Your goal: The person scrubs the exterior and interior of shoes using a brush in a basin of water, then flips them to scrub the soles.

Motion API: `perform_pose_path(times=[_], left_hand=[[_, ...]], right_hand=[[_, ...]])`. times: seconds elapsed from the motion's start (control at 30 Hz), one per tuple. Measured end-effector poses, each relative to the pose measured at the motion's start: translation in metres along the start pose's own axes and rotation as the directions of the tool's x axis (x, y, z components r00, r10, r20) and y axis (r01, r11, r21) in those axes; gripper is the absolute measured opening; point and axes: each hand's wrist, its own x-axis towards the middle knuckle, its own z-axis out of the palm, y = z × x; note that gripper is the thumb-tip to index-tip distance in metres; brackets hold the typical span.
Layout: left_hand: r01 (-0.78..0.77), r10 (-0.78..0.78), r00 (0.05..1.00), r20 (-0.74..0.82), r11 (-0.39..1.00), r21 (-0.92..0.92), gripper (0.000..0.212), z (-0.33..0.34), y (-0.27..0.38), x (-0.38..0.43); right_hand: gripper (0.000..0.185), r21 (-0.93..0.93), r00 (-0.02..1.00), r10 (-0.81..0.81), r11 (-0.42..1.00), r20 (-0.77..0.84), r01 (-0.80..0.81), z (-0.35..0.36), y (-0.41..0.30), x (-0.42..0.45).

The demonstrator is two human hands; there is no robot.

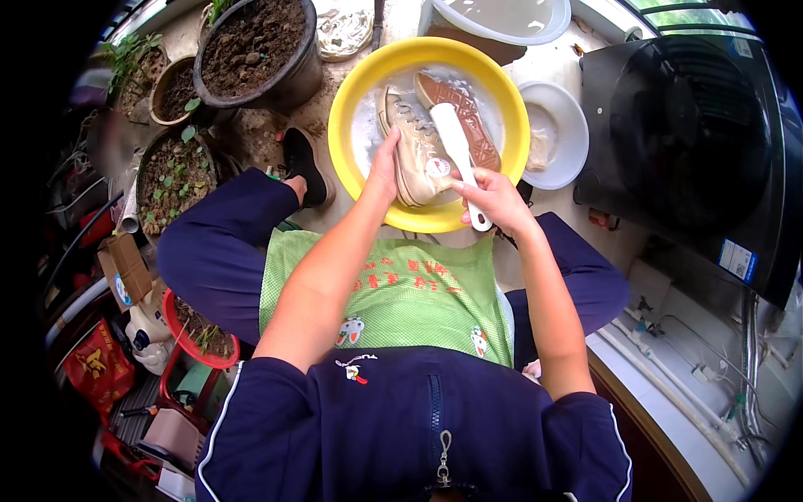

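A yellow plastic basin (359, 191) with sudsy water stands before me. In it a beige lace-up canvas sneaker (411, 147) lies with its laces up and a round patch bearing writing near its heel end. My left hand (384, 168) grips the near left side of that sneaker, thumb along its edge. My right hand (495, 199) is shut around the handle of a white plastic brush (453, 135), whose head lies over the sneaker's right side; its bristles are hidden. A second sneaker (470, 122) rests to the right with its brown patterned sole up.
A pale bowl (561, 169) holding a beige lump sits right of the basin, beside a black appliance (677, 150). Behind stands a translucent tub (555, 28). Soil-filled pots (301, 75) crowd the left. A green cloth (389, 307) covers my lap.
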Motion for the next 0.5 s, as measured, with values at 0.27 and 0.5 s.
perform_pose_path(times=[0.27,0.5], left_hand=[[0.142,-0.142,0.987,-0.078,0.99,-0.009,0.079,0.007,0.006,-0.006],[0.098,-0.091,0.974,-0.207,0.995,0.027,0.07,0.009,0.005,-0.006]], right_hand=[[0.048,-0.135,0.992,-0.121,0.984,-0.044,0.114,0.031,-0.029,-0.008],[0.035,-0.72,0.913,-0.279,0.693,-0.297,-0.023,0.065,-0.013,0.043]])
